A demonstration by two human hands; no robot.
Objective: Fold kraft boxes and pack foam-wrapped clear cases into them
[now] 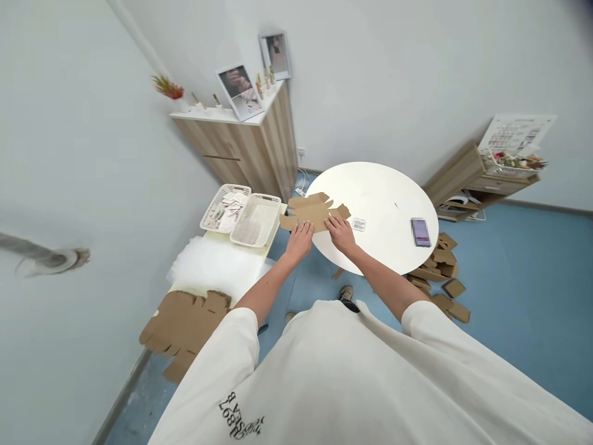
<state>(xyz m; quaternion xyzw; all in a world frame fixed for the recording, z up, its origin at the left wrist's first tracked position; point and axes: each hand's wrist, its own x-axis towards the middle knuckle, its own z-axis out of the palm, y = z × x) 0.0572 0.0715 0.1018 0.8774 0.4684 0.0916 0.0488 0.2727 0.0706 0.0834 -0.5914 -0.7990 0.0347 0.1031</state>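
Observation:
A flat, unfolded cardboard box blank with cut flaps spans the gap at the left edge of the round white table, partly over it. My left hand grips the near edge of the blank, with a ring showing on one finger. Holding the same edge further right is my right hand; its thumb is out of sight. A small clear packet lies on the table just right of that hand. Further right on the tabletop rests a blurred-out purple phone-like object.
On the left table stand two white baskets, the farther one holding papers. White wrap and stacked flat box blanks lie nearer. Folded cardboard boxes are piled on the floor at right. A wooden cabinet stands behind.

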